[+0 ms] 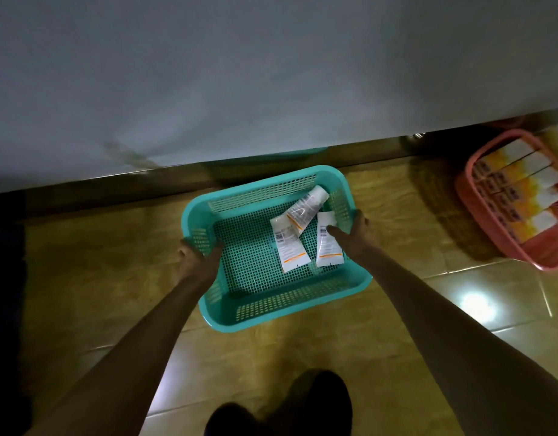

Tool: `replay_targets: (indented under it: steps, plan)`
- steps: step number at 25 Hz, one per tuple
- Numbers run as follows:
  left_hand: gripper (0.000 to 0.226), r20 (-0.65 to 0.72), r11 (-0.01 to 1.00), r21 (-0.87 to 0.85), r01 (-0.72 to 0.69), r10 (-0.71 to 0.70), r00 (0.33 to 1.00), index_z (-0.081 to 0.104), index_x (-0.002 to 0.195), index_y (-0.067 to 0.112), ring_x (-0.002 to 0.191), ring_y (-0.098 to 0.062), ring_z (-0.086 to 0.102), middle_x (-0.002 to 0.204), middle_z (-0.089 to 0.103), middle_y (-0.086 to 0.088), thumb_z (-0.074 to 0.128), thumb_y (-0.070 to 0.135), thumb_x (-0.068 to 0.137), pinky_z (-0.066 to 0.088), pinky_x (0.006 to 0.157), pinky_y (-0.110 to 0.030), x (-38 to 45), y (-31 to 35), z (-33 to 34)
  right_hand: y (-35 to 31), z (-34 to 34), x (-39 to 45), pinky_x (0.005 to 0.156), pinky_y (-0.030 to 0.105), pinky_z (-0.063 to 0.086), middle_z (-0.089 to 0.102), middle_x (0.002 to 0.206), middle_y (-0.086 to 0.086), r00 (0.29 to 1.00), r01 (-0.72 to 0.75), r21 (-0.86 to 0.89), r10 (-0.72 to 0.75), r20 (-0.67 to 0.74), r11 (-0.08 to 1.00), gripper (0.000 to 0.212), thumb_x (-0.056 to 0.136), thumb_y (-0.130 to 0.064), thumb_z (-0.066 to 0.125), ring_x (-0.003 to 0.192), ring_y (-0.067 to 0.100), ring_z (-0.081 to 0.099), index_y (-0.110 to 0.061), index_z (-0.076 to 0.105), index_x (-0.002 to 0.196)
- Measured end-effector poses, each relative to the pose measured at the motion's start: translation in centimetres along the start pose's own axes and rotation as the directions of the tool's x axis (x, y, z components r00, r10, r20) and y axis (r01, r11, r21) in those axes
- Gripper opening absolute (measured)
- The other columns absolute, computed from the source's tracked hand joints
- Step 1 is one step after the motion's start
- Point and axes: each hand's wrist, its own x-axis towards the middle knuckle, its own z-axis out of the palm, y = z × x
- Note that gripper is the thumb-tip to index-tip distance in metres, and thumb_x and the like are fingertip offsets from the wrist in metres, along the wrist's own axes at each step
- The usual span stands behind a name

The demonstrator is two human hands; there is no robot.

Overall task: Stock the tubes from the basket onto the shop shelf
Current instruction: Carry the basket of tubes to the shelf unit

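Note:
A teal mesh basket [265,297] sits low over the tiled floor, right in front of a pale flat surface. Three white tubes with orange stripes lie in its right half: one [288,247] lengthwise, one [307,207] tilted across it, one [327,247] by the right wall. My left hand [194,254] grips the basket's left rim. My right hand [354,229] grips the right rim, its fingers inside and touching the right tube.
A pink basket [488,215] packed with orange and white boxes stands on the floor at the right. A dark metal strip [114,184] runs along the foot of the pale surface [240,73]. My dark shoes [287,404] are below the basket.

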Motion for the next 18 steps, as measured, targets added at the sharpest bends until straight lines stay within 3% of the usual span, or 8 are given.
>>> replay_targets:
  steps: [4,8,12,18]
  plan:
    - [0.126,-0.032,0.991,0.13,-0.01,0.014,0.999,0.01,0.153,0.006,0.133,-0.047,0.042,0.153,0.031,-0.023,0.057,0.079,0.061,0.042,0.104,-0.057,-0.7,0.2,0.5,0.9,1.0,0.6,0.11,0.051,0.033,0.031,0.149,0.026,1.0,0.026,-0.094,-0.025,0.01,0.995,0.094,0.088,-0.043,0.067,0.136,0.045,0.034,-0.007,0.012,0.156]
    - [0.119,-0.125,0.964,0.244,-0.101,0.134,0.983,0.011,0.154,0.005,0.128,-0.048,0.046,0.148,0.034,-0.025,0.061,0.074,0.071,0.044,0.098,-0.053,-1.5,0.9,-0.4,0.4,0.7,-0.8,0.11,0.053,0.034,0.032,0.144,0.028,1.0,-0.001,-0.082,0.003,0.018,0.997,0.096,0.084,-0.044,0.071,0.135,0.046,0.033,-0.009,0.014,0.153]
    - [0.118,-0.154,0.959,0.275,-0.072,0.118,0.981,0.015,0.152,0.007,0.128,-0.045,0.044,0.142,0.038,-0.023,0.057,0.081,0.07,0.042,0.099,-0.052,-3.6,1.7,-3.1,-0.2,-0.1,-4.5,0.111,0.051,0.034,0.026,0.149,0.025,0.997,-0.044,-0.048,0.047,0.064,0.998,0.107,0.08,-0.052,0.071,0.139,0.043,0.029,-0.01,0.009,0.156]
    - [0.119,-0.123,0.954,0.29,-0.07,0.11,0.986,0.008,0.156,0.01,0.135,-0.044,0.038,0.149,0.034,-0.022,0.052,0.082,0.073,0.039,0.103,-0.052,-11.7,3.2,-9.6,-2.4,-5.2,-12.8,0.108,0.05,0.037,0.032,0.146,0.024,0.996,-0.06,-0.008,0.06,0.063,0.998,0.094,0.084,-0.052,0.066,0.136,0.043,0.034,-0.012,0.017,0.154]
